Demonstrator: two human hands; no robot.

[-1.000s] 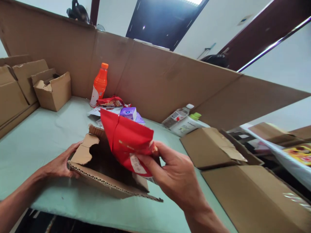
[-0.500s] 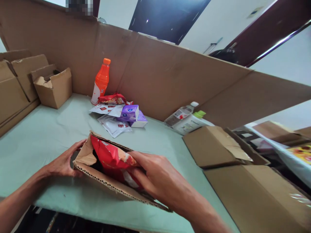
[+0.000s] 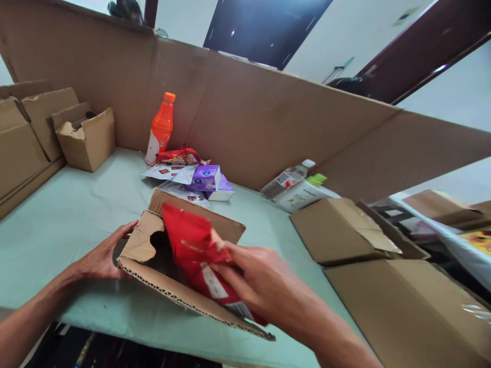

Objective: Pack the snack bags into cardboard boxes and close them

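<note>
In the head view an open cardboard box (image 3: 138, 246) lies at the front of the table, its flaps spread. My left hand (image 3: 109, 255) grips its left end, thumb and fingers on either side; some fingertips are hidden behind the box. A red snack bag (image 3: 192, 240) slants out of the box opening, and my right hand (image 3: 255, 276) is closed on its edge. Part of the bag is still down between the flaps. Just beyond the box lie two purple tissue packs (image 3: 205, 179), white sachets (image 3: 172, 174) and another red packet (image 3: 178, 155).
An orange drink bottle (image 3: 161, 130) stands by the cardboard wall (image 3: 268, 117). A clear bottle (image 3: 287, 179) and a white bottle with a green cap (image 3: 303, 194) lean further right. More cardboard boxes (image 3: 86, 140) stand at left, and others (image 3: 402, 306) at right.
My right hand has lifted and turned the red snack bag, so more of it shows above the box. The far flap now stands out wider. My left hand stays at the box's left end.
</note>
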